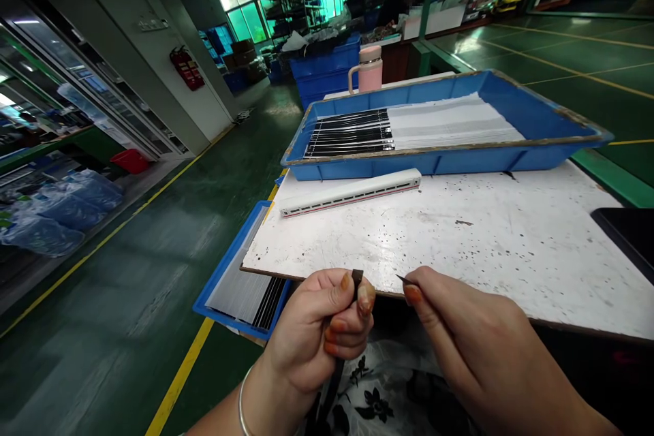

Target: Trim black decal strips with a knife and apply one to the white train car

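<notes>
My left hand (319,330) is closed in a fist round a thin black strip (356,279), whose end sticks up between thumb and forefinger while the rest hangs down toward my lap. My right hand (460,340) pinches something small, thin and dark at its fingertips (400,278), just right of the strip's end. Both hands hover at the near edge of a worn white table (511,238). A long white slotted bar (350,192) lies on the table farther back.
A large blue tray (536,116) with black and white strips sits at the table's far side. A second blue tray (229,272) of strips rests low to the left. A pink mug (368,69) stands behind. A dark flat object (628,231) lies at right. People sit far back.
</notes>
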Demonstrator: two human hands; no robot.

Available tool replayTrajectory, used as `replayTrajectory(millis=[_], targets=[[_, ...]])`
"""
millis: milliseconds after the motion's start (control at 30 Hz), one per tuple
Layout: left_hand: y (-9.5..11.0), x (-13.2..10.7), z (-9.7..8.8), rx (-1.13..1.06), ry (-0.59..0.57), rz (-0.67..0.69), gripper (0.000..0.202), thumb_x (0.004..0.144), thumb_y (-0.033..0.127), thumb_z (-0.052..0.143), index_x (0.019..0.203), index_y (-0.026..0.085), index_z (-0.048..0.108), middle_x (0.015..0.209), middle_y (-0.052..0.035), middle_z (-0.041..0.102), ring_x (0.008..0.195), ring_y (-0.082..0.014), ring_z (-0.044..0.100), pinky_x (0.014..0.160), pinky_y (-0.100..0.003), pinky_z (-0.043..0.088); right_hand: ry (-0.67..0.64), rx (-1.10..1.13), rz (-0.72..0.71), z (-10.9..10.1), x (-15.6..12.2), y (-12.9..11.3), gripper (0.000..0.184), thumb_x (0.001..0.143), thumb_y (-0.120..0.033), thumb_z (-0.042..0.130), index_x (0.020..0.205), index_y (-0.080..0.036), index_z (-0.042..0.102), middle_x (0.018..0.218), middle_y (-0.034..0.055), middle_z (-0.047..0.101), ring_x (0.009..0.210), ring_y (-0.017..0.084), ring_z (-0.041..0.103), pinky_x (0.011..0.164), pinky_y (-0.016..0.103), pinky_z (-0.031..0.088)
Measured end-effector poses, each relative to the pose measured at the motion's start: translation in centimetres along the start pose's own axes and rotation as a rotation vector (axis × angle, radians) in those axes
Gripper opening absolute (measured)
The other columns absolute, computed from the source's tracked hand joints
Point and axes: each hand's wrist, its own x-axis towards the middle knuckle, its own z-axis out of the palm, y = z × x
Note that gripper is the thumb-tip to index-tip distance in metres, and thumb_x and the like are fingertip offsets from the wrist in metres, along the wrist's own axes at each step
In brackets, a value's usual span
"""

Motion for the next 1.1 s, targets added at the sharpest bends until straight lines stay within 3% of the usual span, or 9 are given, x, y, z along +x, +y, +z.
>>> replayTrajectory(millis=[200, 333, 467, 733, 933, 1100], targets=[[-0.2, -0.1, 0.1, 0.07, 0.069, 0.026, 0.026, 0.093, 0.03, 0.061, 0.076, 0.01, 0.064, 0.051, 0.0074, 0.029, 0.044, -0.0027, 0.015, 0.04, -0.012, 0.016, 0.005, -0.008, -0.032, -0.2, 0.1, -0.3, 0.03, 0.104, -0.023, 0.039, 0.074, -0.023, 0.041, 0.058, -0.0069, 0.042, 0.044, 0.006, 0.042, 0.044, 0.021, 0.032], [-0.4, -0.2, 0.5, 0.29, 0.17, 0.125, 0.026, 0.092, 0.032, 0.066, 0.077, 0.01, 0.068, 0.053, 0.0061, 0.032, 0.047, -0.0028, 0.02, 0.044, -0.014, 0.016, 0.008, 0.0, -0.049, -0.3, 0.1, -0.5, 0.029, 0.103, -0.022, 0.04, 0.074, -0.022, 0.043, 0.06, -0.0061, 0.043, 0.046, 0.006, 0.043, 0.045, 0.022, 0.033], [-0.4, -0.3, 1.0, 0.572, 0.248, 0.227, 0.019, 0.091, 0.029, 0.069, 0.081, 0.013, 0.073, 0.06, 0.0023, 0.046, 0.053, -0.0043, 0.033, 0.049, -0.016, 0.025, 0.019, 0.001, -0.076, -0.1, 0.2, -0.8, 0.028, 0.103, -0.02, 0.039, 0.077, -0.022, 0.046, 0.062, -0.005, 0.044, 0.048, 0.008, 0.043, 0.046, 0.024, 0.034], [-0.3, -0.5, 1.6, 0.937, 0.227, 0.37, 0.017, 0.093, 0.024, 0.065, 0.081, 0.018, 0.074, 0.075, -0.0017, 0.069, 0.071, -0.0117, 0.061, 0.066, -0.02, 0.046, 0.012, 0.049, -0.106, 0.0, 0.1, -0.8, 0.023, 0.103, -0.017, 0.039, 0.084, -0.02, 0.052, 0.066, -0.0039, 0.047, 0.053, 0.009, 0.047, 0.05, 0.025, 0.035], [-0.1, -0.4, 1.5, 1.559, 0.235, 0.728, 0.011, 0.093, 0.013, 0.06, 0.089, 0.014, 0.07, 0.073, -0.0036, 0.068, 0.066, -0.0132, 0.062, 0.061, -0.024, 0.044, 0.011, 0.038, -0.049, 0.1, -0.3, -0.1, 0.021, 0.103, -0.019, 0.04, 0.087, -0.02, 0.053, 0.066, -0.0043, 0.049, 0.053, 0.009, 0.048, 0.05, 0.024, 0.036], [2.0, 0.1, 2.3, 2.0, 0.209, 0.918, 0.013, 0.09, 0.012, 0.061, 0.1, 0.012, 0.07, 0.072, -0.0032, 0.065, 0.062, -0.0145, 0.059, 0.06, -0.028, 0.043, 0.041, 0.003, 0.012, 0.0, -0.5, 0.6, 0.023, 0.104, -0.021, 0.04, 0.083, -0.022, 0.049, 0.064, -0.0057, 0.048, 0.051, 0.008, 0.047, 0.049, 0.023, 0.036]])
